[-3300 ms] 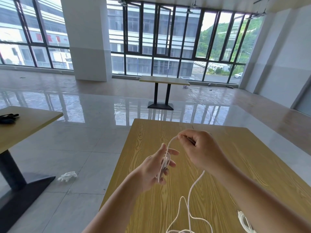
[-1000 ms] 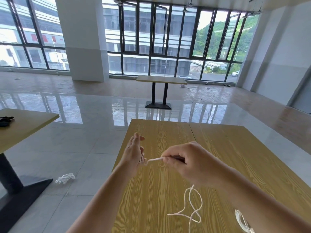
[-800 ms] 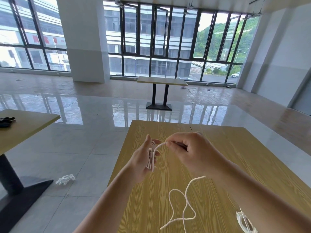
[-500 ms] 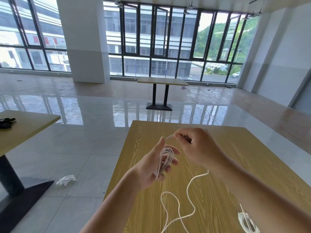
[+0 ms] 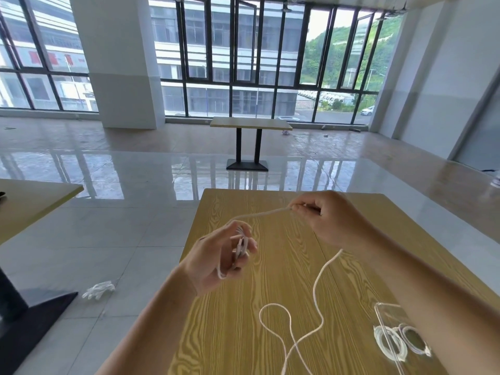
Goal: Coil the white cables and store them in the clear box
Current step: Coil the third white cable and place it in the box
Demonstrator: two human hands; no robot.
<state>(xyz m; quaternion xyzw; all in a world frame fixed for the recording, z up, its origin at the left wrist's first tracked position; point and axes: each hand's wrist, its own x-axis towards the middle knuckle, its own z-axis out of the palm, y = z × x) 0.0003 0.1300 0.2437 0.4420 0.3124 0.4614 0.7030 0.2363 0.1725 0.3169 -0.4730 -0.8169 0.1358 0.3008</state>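
My left hand (image 5: 216,258) is closed around a small bundle of white cable loops wound about its fingers. A taut stretch of the white cable (image 5: 262,213) runs from that bundle up to my right hand (image 5: 327,220), which pinches it between thumb and fingers. Below my right hand the loose cable hangs down and lies in a loop on the wooden table (image 5: 238,342). The clear box (image 5: 384,323) stands at the lower right, partly behind my right forearm, with coiled white cables (image 5: 389,345) inside it.
The table's left edge drops to a glossy tiled floor, where a crumpled white object (image 5: 98,289) lies. Another wooden table (image 5: 32,201) with a black base stands at left, and a third table (image 5: 250,125) stands far back by the windows.
My right hand has moved right and away from my left hand, drawing the cable taut between them. My left hand has turned, and the loose cable on the table has shifted.
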